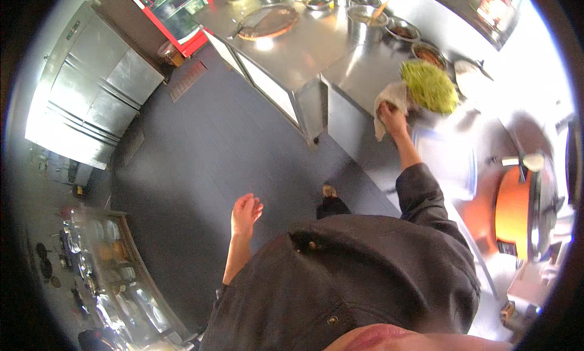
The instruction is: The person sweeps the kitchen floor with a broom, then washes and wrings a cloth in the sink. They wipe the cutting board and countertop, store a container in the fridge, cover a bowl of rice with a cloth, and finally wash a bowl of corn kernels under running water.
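Observation:
My right hand (392, 118) grips a white cloth (393, 95) at the front edge of the steel counter (346, 79). Close beyond the cloth lies a heap of shredded green vegetable (430, 87), slightly blurred. My left hand (245, 212) hangs over the floor with its fingers loosely curled and nothing seen in it. Behind the greens stand steel bowls of food (429, 54) and a steel pot (366, 24) with a wooden utensil in it.
Right of me are a translucent plastic container (445, 161) and an orange cooker (513, 211). A round board (269, 22) lies farther along the counter. Steel refrigerators (96, 86), a red-framed glass cooler (175, 13) and a dish rack (132, 278) stand across the floor.

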`<state>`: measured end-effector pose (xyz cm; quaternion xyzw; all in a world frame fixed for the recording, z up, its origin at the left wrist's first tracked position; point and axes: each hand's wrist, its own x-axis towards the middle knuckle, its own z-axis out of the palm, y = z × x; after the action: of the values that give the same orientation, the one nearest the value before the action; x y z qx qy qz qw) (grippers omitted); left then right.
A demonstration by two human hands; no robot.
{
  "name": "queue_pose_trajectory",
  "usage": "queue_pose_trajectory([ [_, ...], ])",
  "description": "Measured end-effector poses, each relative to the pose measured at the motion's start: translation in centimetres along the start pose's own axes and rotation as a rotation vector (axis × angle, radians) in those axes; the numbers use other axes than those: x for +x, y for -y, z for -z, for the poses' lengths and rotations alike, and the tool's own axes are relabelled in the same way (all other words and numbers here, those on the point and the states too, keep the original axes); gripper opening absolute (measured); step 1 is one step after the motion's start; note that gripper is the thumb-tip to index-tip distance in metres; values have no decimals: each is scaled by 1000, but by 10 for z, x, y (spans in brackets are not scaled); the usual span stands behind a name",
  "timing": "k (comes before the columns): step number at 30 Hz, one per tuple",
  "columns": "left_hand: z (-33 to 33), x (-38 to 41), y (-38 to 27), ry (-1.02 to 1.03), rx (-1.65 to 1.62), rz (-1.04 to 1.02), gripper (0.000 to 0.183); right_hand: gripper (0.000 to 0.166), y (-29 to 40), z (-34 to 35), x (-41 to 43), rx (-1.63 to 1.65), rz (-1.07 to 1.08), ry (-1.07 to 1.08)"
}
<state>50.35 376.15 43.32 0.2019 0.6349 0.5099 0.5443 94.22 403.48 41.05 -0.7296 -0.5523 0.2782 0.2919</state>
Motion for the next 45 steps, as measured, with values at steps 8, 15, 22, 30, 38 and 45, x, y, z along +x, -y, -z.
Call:
queue_pose_trajectory([
  [8,-25,81,-56,-188,-1,74,29,91,83,-71,106,-363,87,175],
  [15,-46,170,-101,-142,47,163,32,95,155,-154,211,-452,195,182],
  [22,-59,347,-168,93,106,70,32,49,232,-245,147,-454,1043,331],
  [30,-97,605,-326,7,995,-758,66,30,259,-262,244,-524,715,-61],
  [38,-136,701,-394,300,1017,-174,39,27,283,-255,267,-474,383,69],
  [45,-149,683,-420,597,582,43,23,26,356,-204,285,99,-192,184],
])
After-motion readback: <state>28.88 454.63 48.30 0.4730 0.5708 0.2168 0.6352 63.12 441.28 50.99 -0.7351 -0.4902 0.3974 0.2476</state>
